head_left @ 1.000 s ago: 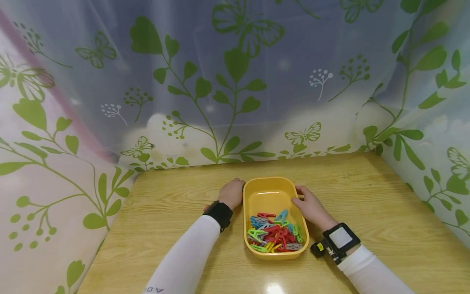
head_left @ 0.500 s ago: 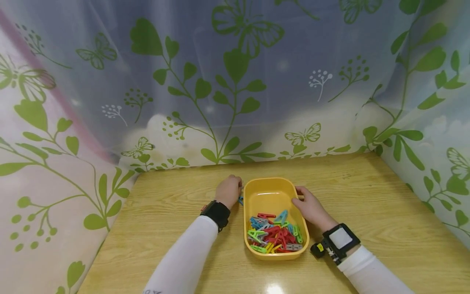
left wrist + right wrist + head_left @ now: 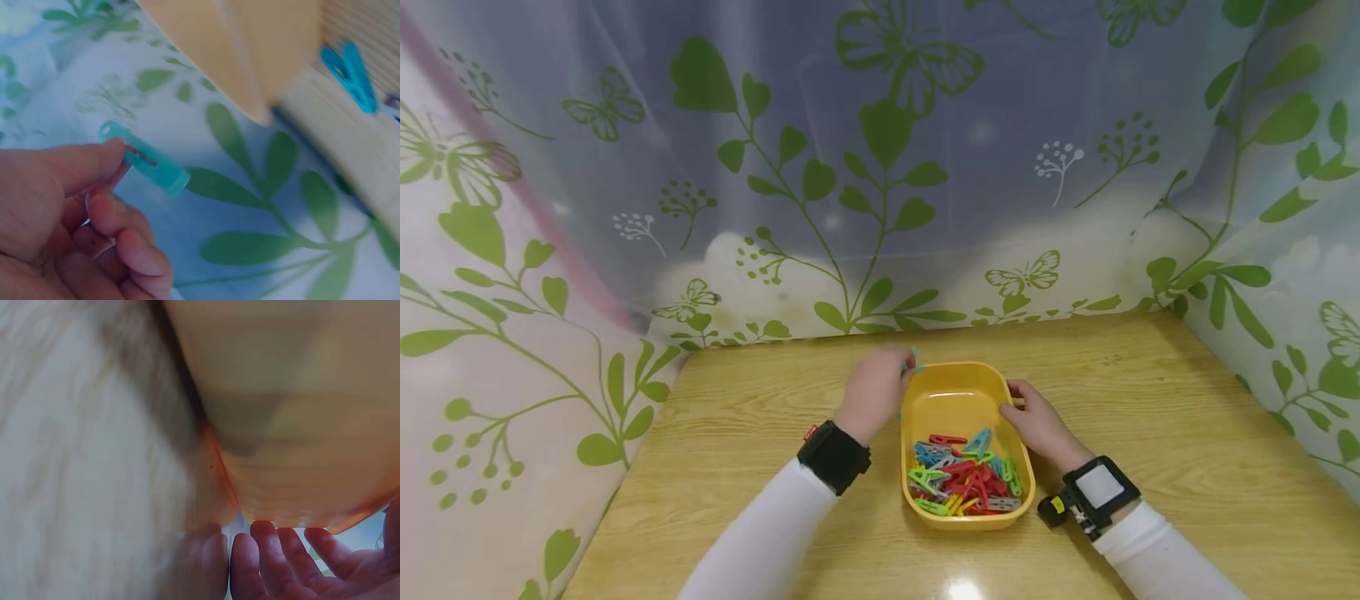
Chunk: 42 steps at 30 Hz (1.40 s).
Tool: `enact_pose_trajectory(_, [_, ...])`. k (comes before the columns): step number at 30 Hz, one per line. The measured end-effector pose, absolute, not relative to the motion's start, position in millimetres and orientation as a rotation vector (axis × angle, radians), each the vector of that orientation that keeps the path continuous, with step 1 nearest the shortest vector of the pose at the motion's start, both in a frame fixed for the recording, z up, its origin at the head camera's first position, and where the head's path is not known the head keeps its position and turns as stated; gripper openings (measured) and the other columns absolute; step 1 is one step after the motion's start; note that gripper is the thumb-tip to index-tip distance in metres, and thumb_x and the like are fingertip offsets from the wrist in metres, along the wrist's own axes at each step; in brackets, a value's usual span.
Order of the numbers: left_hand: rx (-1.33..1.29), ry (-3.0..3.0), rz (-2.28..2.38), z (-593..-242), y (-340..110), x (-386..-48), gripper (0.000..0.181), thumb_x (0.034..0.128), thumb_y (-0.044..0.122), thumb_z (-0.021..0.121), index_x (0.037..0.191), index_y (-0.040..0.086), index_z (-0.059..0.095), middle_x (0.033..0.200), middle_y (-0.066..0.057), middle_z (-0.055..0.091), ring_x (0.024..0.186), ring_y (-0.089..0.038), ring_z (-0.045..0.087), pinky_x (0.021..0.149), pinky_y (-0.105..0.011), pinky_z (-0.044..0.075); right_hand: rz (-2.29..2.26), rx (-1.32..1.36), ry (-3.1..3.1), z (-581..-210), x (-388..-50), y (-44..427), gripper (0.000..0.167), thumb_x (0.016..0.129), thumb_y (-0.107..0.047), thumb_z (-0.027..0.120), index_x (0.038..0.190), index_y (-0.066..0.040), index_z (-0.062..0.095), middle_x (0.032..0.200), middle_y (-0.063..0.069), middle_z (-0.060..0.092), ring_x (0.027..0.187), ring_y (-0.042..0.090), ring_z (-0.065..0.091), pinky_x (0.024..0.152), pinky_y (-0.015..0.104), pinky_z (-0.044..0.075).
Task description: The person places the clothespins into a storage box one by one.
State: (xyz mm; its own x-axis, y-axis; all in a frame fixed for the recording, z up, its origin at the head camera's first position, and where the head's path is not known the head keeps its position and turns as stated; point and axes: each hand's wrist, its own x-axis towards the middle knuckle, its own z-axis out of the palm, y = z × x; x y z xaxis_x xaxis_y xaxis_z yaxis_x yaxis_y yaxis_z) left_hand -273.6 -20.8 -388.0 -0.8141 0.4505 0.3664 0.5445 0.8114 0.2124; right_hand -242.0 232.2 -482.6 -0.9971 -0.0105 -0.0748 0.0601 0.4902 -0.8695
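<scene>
A yellow plastic tub (image 3: pixel 955 523) stands on the table, with several clothespins (image 3: pixel 962 475) in red, green, blue, yellow and grey heaped in its near half. At its far left corner, my left hand (image 3: pixel 872 392) is raised and pinches a teal clothespin (image 3: pixel 147 159) between thumb and fingers. My right hand (image 3: pixel 1041 429) holds the tub's right side, thumb at the rim and fingertips against the outer wall (image 3: pixel 294 456). Another teal clothespin (image 3: pixel 350 75) lies on the table beside the tub, with part of a grey piece next to it.
The wooden table (image 3: pixel 760 400) runs back to a patterned curtain (image 3: pixel 790 208), which also hangs at both sides. Black camera straps (image 3: pixel 835 456) sit on both wrists.
My left hand has come up from beside the tub's left wall to its far left corner, and the teal clothespin now shows in its fingers. The right hand and tub stay put.
</scene>
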Motion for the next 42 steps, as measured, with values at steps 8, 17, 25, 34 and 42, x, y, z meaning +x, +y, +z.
enact_pose_trajectory(8, [-0.993, -2.709, -0.369, -391, -6, -229, 0.007, 0.0996, 0.019, 0.069, 0.1, 0.013, 0.073, 0.094, -0.001, 0.068, 0.077, -0.011, 0.063, 0.067, -0.022, 0.05, -1.555, 0.036, 2.661, -483, -243, 233, 0.053, 0.107, -0.016, 0.046, 0.153, 0.008, 0.033, 0.15, 0.033, 0.041, 0.129, 0.046, 0.054, 0.104, 0.054, 0.051])
enact_pose_trajectory(17, [-1.163, -2.727, -0.265, -413, 4, -207, 0.014, 0.103, 0.016, 0.064, 0.091, 0.015, 0.07, 0.078, 0.005, 0.056, 0.062, -0.004, 0.046, 0.055, -0.016, 0.037, -1.551, 0.041, 2.663, -482, -243, 233, 0.054, 0.107, -0.016, 0.046, 0.153, 0.009, 0.033, 0.149, 0.033, 0.041, 0.129, 0.046, 0.053, 0.103, 0.053, 0.051])
enact_pose_trajectory(25, [-1.201, -2.78, -0.153, -429, 9, -201, 0.018, 0.0981, 0.011, 0.069, 0.082, 0.017, 0.063, 0.076, 0.007, 0.052, 0.061, -0.003, 0.045, 0.053, -0.018, 0.035, -1.556, 0.041, 2.657, -481, -242, 234, 0.053, 0.108, -0.015, 0.046, 0.153, 0.009, 0.033, 0.15, 0.033, 0.041, 0.131, 0.047, 0.052, 0.105, 0.054, 0.05])
enact_pose_trajectory(34, [-1.197, -2.763, -0.18, -433, 9, -198, 0.014, 0.0985, 0.014, 0.07, 0.085, 0.017, 0.066, 0.077, 0.007, 0.056, 0.062, -0.003, 0.049, 0.053, -0.017, 0.038, -1.562, 0.063, 2.637, -484, -242, 233, 0.053, 0.108, -0.015, 0.045, 0.154, 0.007, 0.032, 0.151, 0.032, 0.041, 0.132, 0.045, 0.052, 0.108, 0.056, 0.047])
enact_pose_trajectory(42, [-1.185, -2.775, -0.246, -431, 4, -200, 0.011, 0.0988, 0.024, 0.071, 0.103, 0.015, 0.074, 0.087, 0.004, 0.065, 0.066, -0.003, 0.055, 0.056, -0.016, 0.042, -1.552, 0.055, 2.654, -484, -243, 231, 0.053, 0.107, -0.015, 0.045, 0.153, 0.008, 0.033, 0.15, 0.033, 0.041, 0.131, 0.046, 0.052, 0.106, 0.056, 0.048])
